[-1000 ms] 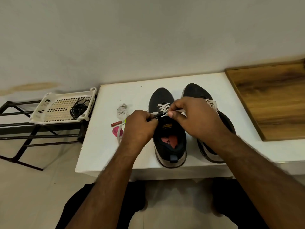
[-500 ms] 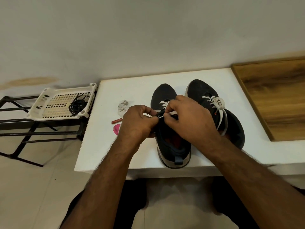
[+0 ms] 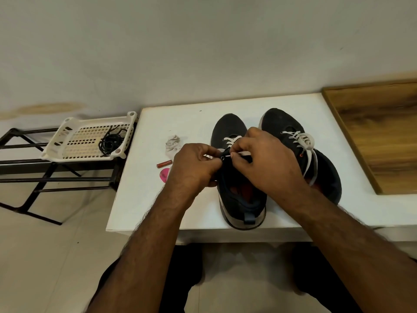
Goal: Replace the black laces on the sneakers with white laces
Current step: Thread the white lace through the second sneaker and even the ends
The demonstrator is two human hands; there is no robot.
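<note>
Right grip (image 3: pixel 261 163): thumb and forefinger pinching the tip of the white lace (image 3: pixel 239 154), aimed at a metal eyelet (image 3: pixel 222 157) on the left shoe (image 3: pixel 234 177).
Left grip (image 3: pixel 194 164): fingers curled, holding the eyelet flap of the same shoe; touching the right grip's fingertips.
White lace: crossed through the lower eyelets near the toe, upper rows not yet done.
Left shoe: dark, heel toward the near tabletop (image 3: pixel 171 123) edge, toe toward the wall.
Right shoe (image 3: pixel 293 143): just beside the left one, white lace threaded, loose ends trailing over its opening.
Left of the shoes: crumpled cloth (image 3: pixel 172 143), small red tube (image 3: pixel 164 163), pink piece (image 3: pixel 164 174), partly hidden by the left wrist.
Black laces (image 3: pixel 110 142): bundled in a white basket (image 3: pixel 67 134) on a black rack (image 3: pixel 33 175), well apart from the shoes.
Far right: wooden board (image 3: pixel 383 132).
</note>
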